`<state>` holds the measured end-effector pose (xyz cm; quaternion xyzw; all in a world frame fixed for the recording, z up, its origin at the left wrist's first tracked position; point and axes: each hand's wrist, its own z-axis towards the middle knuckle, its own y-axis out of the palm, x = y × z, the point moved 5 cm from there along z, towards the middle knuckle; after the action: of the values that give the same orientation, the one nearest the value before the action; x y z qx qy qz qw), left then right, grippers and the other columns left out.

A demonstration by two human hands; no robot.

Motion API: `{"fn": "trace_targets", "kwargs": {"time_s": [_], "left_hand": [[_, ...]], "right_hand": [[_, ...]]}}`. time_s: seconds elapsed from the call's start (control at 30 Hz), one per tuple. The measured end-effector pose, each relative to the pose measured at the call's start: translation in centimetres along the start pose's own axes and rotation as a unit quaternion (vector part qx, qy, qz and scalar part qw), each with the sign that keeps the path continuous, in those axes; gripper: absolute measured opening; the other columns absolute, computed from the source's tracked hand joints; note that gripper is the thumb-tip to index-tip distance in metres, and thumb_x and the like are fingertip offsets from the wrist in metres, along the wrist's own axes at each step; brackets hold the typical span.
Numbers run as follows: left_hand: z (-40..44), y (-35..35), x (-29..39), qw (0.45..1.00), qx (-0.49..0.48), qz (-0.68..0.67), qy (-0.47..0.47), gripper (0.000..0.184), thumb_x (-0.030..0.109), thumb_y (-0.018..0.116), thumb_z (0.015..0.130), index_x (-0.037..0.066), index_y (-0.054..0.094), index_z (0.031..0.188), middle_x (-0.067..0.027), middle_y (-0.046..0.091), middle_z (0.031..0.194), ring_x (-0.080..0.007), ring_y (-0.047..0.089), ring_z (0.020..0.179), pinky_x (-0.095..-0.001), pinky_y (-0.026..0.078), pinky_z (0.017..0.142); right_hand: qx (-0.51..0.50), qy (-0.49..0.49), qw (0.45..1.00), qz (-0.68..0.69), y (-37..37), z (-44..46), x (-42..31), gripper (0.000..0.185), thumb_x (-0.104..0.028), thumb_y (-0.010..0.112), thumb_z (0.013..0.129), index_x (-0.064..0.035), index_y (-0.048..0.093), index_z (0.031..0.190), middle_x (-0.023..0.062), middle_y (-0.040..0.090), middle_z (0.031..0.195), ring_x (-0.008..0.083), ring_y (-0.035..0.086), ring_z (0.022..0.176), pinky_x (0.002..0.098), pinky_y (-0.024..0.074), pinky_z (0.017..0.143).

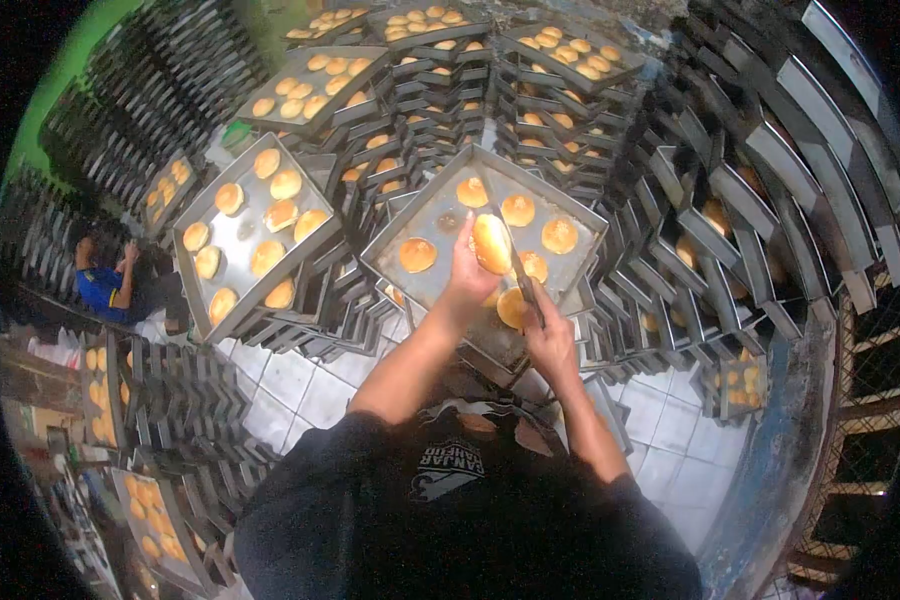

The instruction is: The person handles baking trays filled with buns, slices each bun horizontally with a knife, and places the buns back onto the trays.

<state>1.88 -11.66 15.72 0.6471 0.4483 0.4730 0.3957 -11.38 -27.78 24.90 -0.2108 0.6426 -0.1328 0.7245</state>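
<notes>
Golden bun up in the left hand, fingers closed around it, held above the middle tray! One knife sits gripped in the right hand, blade alongside that bun. At least five buns show in the tray below, others part-hidden. Ten fill the left tray! White lettering upside down on the black shirt: possibly "BANJAR", the rest unclear.

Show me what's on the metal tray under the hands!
Golden buns sit on the metal tray, some partly covered. The left hand, right hand, held bun and knife hide whatever lies directly beneath them.
</notes>
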Motion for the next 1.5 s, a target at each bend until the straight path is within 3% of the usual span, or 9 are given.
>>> {"fn": "trace_targets", "kwargs": {"time_s": [0.3,0.4,0.5,0.77,0.93,1.03,1.2,1.43,1.5], "left_hand": [[-0.9,1.3,0.8,0.999,0.036,-0.010,-0.013,0.043,0.056,0.061,0.094,0.013,0.070,0.098,-0.0031,0.072,0.091,-0.0211,0.067,0.083,-0.0377,0.053,0.080],[-1.8,1.9,-0.8,0.986,-0.047,0.158,0.009,0.041,0.054,0.061,0.095,0.014,0.070,0.099,-0.0028,0.072,0.090,-0.0209,0.067,0.083,-0.0365,0.053,0.079],[-1.2,2.8,2.2,1.000,-0.021,-0.001,-0.001,0.040,0.051,0.061,0.096,0.012,0.069,0.099,-0.0034,0.072,0.090,-0.0199,0.068,0.082,-0.0371,0.054,0.078],[-2.8,2.6,1.3,0.961,-0.141,0.228,0.068,0.031,0.036,0.050,0.106,0.008,0.062,0.106,-0.0013,0.066,0.088,-0.0137,0.065,0.076,-0.0336,0.054,0.071],[-1.5,1.7,5.2,0.996,0.016,0.085,0.018,0.031,0.037,0.062,0.099,0.008,0.062,0.108,-0.0078,0.069,0.093,-0.0224,0.068,0.080,-0.0370,0.057,0.072],[-1.0,0.5,6.7,0.981,-0.034,0.179,0.064,0.041,0.047,0.055,0.101,0.008,0.066,0.106,-0.0059,0.071,0.094,-0.0205,0.069,0.084,-0.0359,0.056,0.079],[-4.8,3.9,2.1,0.921,-0.128,0.358,0.087,0.031,0.036,0.052,0.105,0.007,0.063,0.104,-0.0032,0.067,0.091,-0.0148,0.066,0.080,-0.0308,0.055,0.074],[-2.4,2.1,6.8,0.968,-0.009,0.222,0.119,0.024,0.032,0.055,0.103,0.009,0.063,0.101,-0.0031,0.067,0.087,-0.0131,0.065,0.076,-0.0276,0.052,0.067],[-3.1,1.2,6.0,0.955,-0.003,0.288,0.072,0.036,0.042,0.052,0.103,0.009,0.063,0.101,-0.0051,0.067,0.090,-0.0162,0.066,0.080,-0.0326,0.055,0.071]], "right_hand": [[-0.001,0.014,1.000,-0.003,1.0,-1.1,-0.9,0.048,-0.027,0.054,0.102,-0.0102,0.050,0.146,0.0166,0.069,0.084,0.0242,0.069,0.077,0.0363,0.0535,0.073],[0.019,0.017,1.000,-0.006,0.9,1.0,-1.0,0.048,-0.028,0.054,0.102,-0.0112,0.050,0.147,0.0141,0.068,0.082,0.0223,0.069,0.076,0.0356,0.0536,0.073],[0.009,-0.004,1.000,-0.019,1.3,-0.2,0.6,0.047,-0.028,0.054,0.102,-0.0118,0.051,0.147,0.0115,0.067,0.079,0.0193,0.067,0.073,0.0345,0.0534,0.071],[-0.004,0.038,0.999,0.033,1.2,0.3,-0.8,0.049,-0.028,0.055,0.101,-0.0125,0.052,0.147,0.0076,0.063,0.072,0.0136,0.061,0.067,0.0320,0.0508,0.066],[-0.037,0.027,0.998,-0.041,1.0,-1.3,0.7,0.048,-0.028,0.057,0.100,-0.0104,0.054,0.145,0.0062,0.064,0.072,0.0135,0.059,0.066,0.0302,0.0503,0.066],[-0.078,0.006,0.997,-0.005,1.5,-3.1,2.0,0.048,-0.025,0.059,0.100,-0.0088,0.054,0.144,0.0071,0.065,0.076,0.0131,0.060,0.071,0.0309,0.0510,0.070],[-0.043,0.034,0.998,0.019,1.8,0.9,0.7,0.048,-0.023,0.058,0.101,-0.0089,0.051,0.146,0.0094,0.065,0.081,0.0149,0.061,0.074,0.0315,0.0509,0.074],[-0.071,-0.017,0.997,0.002,1.8,-2.1,3.2,0.046,-0.022,0.058,0.100,-0.0146,0.053,0.145,0.0080,0.062,0.075,0.0163,0.059,0.066,0.0349,0.0507,0.065],[-0.074,-0.008,0.997,0.029,2.6,-2.4,4.0,0.045,-0.021,0.058,0.100,-0.0150,0.053,0.145,0.0077,0.061,0.074,0.0166,0.058,0.064,0.0354,0.0504,0.064]]}}
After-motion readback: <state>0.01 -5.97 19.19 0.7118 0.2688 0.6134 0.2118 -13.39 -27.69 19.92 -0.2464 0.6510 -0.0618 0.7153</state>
